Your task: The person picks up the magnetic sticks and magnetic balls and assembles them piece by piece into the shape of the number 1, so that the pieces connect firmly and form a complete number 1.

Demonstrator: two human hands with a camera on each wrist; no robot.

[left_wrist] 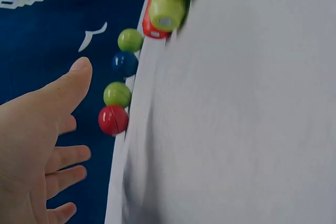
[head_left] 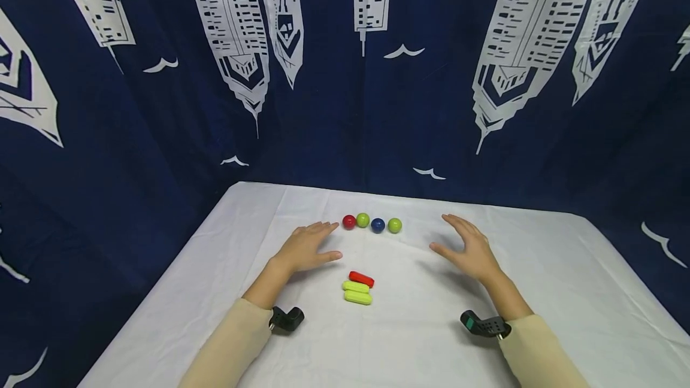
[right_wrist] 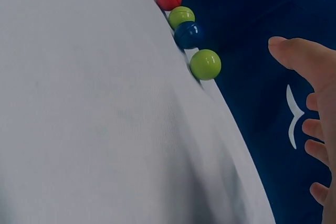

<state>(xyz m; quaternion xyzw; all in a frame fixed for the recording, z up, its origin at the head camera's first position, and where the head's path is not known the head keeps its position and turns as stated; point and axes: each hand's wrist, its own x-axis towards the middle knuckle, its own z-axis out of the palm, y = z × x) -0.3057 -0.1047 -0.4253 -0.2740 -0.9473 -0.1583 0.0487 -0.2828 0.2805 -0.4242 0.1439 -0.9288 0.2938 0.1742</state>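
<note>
Four small balls lie in a row on the white tablecloth [head_left: 420, 328]: a red ball [head_left: 348, 221], a green ball [head_left: 363, 220], a blue ball [head_left: 378, 225] and another green ball [head_left: 395, 225]. Nearer me lie a red capsule-shaped piece [head_left: 361, 279] and two yellow-green ones [head_left: 357, 292], side by side. My left hand [head_left: 309, 246] rests flat, fingers straight, just left of the red ball [left_wrist: 113, 119]. My right hand [head_left: 468, 247] hovers open to the right of the balls, holding nothing. The right wrist view shows the same green ball [right_wrist: 205, 64] closest to that hand [right_wrist: 315, 129].
A dark blue curtain [head_left: 345, 106] printed with white buildings hangs behind and around the table. Black wrist cameras sit at both cuffs [head_left: 286, 318] [head_left: 483, 324]. The cloth stretches bare to the left, right and front of the pieces.
</note>
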